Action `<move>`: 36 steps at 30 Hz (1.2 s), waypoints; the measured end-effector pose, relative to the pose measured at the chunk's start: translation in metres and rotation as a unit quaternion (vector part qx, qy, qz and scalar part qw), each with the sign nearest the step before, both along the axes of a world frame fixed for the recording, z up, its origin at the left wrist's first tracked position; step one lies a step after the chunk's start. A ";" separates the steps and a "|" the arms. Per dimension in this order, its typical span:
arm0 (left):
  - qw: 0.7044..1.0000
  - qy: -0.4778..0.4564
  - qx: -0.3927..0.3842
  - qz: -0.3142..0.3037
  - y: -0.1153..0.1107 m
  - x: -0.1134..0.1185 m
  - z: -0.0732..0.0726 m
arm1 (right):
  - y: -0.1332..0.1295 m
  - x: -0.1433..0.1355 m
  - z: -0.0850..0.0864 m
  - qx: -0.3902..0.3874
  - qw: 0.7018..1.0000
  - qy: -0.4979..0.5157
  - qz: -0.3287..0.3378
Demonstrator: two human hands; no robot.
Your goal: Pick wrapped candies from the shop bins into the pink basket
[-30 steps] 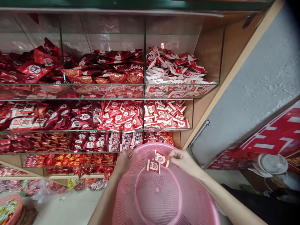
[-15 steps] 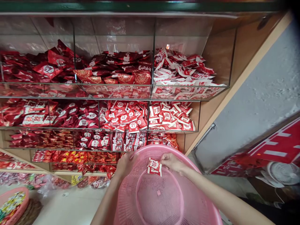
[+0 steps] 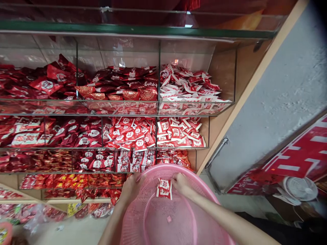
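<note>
A large pink plastic basket [image 3: 187,217] with a mesh bottom is in front of me, below the shelves. My left hand [image 3: 130,188] is closed around its left rim. Over the inside of the basket, my right hand [image 3: 180,184] pinches the right edge of red-and-white candy packets [image 3: 164,189]. Two packets seem to overlap there, one above the other. A small pale pink piece [image 3: 169,219] lies on the basket's bottom.
Glass-fronted shelves [image 3: 122,110] hold wrapped red candies in compartments. At right are a grey wall [image 3: 270,102], a red-and-white sign [image 3: 293,156] and a white fan [image 3: 300,188]. Another pink basket [image 3: 9,229] stands at lower left on the floor [image 3: 74,226].
My view has shifted up and slightly right, so the shelves sit lower in it. The packets in my right hand hang straighter. My left hand keeps its grip on the rim.
</note>
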State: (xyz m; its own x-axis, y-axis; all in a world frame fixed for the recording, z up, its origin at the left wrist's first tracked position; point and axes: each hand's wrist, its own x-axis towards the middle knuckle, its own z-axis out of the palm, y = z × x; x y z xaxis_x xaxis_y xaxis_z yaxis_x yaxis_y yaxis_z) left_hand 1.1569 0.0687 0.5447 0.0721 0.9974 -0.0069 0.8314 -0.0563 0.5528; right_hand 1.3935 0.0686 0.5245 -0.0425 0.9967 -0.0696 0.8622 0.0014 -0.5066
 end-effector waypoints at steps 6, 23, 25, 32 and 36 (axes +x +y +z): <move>1.000 0.005 0.001 -0.004 -0.002 0.002 0.004 | -0.021 0.007 0.027 0.011 0.995 -0.031 0.099; 0.999 -0.025 0.012 -0.018 -0.002 -0.001 0.000 | -0.048 -0.002 0.028 0.186 0.955 -0.182 0.144; 1.000 -0.020 0.008 -0.006 -0.002 -0.003 -0.001 | -0.048 0.019 0.037 0.224 0.955 -0.175 0.082; 1.000 -0.014 -0.011 -0.025 -0.002 -0.011 0.008 | -0.035 0.081 0.009 0.044 0.997 0.054 0.037; 0.994 0.018 -0.058 -0.090 0.016 -0.007 0.032 | -0.027 0.083 0.020 0.046 0.984 0.140 0.096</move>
State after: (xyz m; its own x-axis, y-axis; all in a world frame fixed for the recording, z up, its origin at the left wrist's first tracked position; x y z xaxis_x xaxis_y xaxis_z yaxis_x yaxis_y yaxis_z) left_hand 1.1503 0.0847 0.5768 0.2471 0.9606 -0.1270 0.8333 -0.1437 0.5338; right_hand 1.4769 0.0419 0.5447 -0.2350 0.9700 0.0616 0.6689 0.2073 -0.7139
